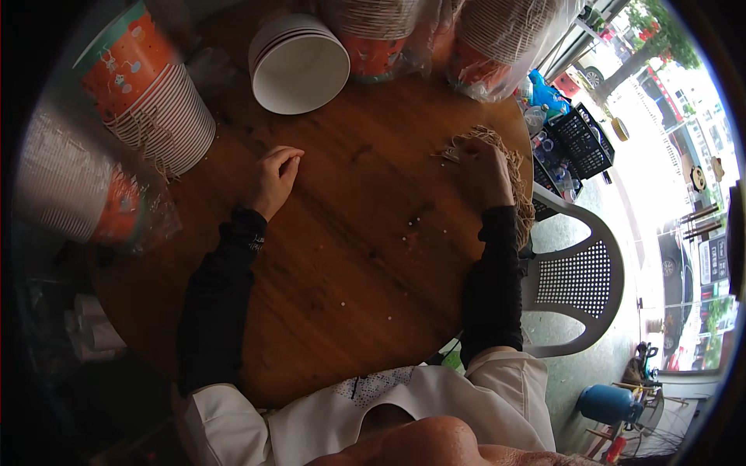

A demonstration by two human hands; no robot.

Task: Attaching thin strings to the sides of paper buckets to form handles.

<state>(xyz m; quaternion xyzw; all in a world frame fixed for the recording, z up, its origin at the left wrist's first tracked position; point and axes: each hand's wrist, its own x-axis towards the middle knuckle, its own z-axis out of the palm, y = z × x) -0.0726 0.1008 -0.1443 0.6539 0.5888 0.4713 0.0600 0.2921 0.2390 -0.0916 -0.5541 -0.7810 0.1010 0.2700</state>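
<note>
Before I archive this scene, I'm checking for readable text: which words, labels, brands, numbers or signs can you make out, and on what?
Nothing reads clearly enough to quote.
Black left sleeve: white marks near the cuff, too small.
Dark sign at far right: too blurred.
Orange-and-green tub: pale drawings, no legible lettering.

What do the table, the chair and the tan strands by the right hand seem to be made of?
Table: probably wood or wood veneer, smooth, with visible grain.
Chair: likely moulded plastic, matt, its back evenly pierced.
Tan strands: perhaps rubber or fibre, dull; thin and curly, too small to tell.
</note>
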